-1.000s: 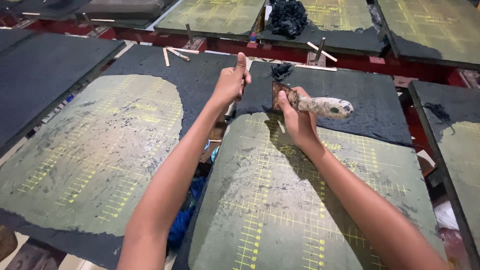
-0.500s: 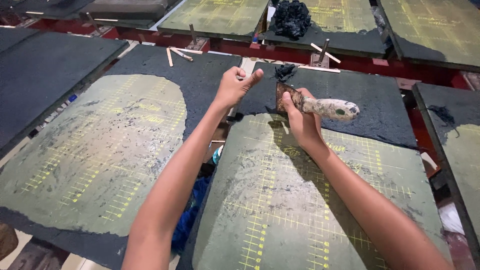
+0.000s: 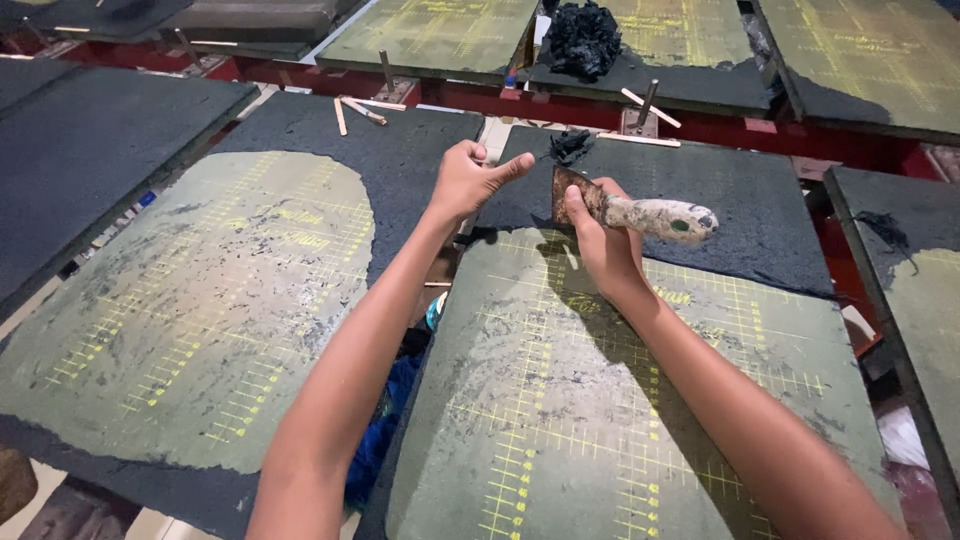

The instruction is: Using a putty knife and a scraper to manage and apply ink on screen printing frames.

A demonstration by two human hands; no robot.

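My right hand [image 3: 600, 248] grips a paint-caked scraper [image 3: 660, 216] with its rusty blade up over the board in front of me [image 3: 620, 400]. That board is greenish with a yellow grid, and a black pulpy layer [image 3: 730, 205] covers its far end. A small black clump [image 3: 570, 146] sits at the blade's top edge. My left hand [image 3: 468, 182] hovers just left of the blade. Its fingers are curled and one fingertip reaches toward the clump, with nothing clearly in its grasp.
A second grid board [image 3: 200, 300], part coated in black, lies to the left. More boards stand across a red-framed gap, one with a black pile [image 3: 580, 35]. Wooden sticks [image 3: 355, 110] lie on the far edges. Blue cloth [image 3: 385, 440] shows between the boards.
My left hand has come down from its raised position and closed in toward the scraper blade. The right hand keeps the scraper in nearly the same place.
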